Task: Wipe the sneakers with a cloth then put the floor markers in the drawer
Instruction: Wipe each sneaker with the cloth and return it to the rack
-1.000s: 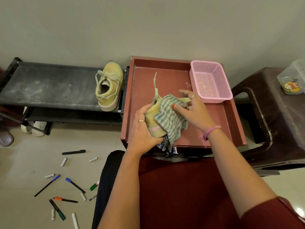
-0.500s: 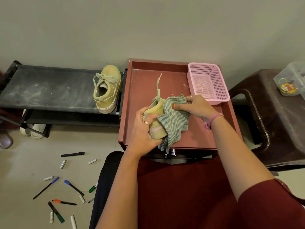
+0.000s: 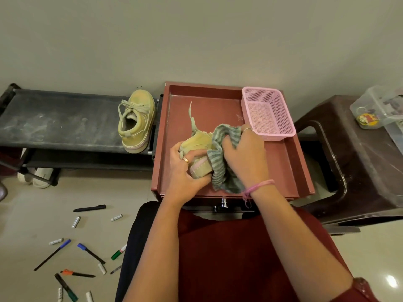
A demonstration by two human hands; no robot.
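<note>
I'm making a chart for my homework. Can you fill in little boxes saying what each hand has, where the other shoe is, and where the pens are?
left hand: grips the yellow sneaker
right hand: holds the striped cloth against that sneaker
other sneaker: on the black rack
markers: scattered on the floor, caps off
pink basket: on the red cabinet top

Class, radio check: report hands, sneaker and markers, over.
Left hand grips sneaker over red tray; right hand presses striped cloth on it. Second sneaker on black rack. Markers on floor. Nothing blocking.
</note>
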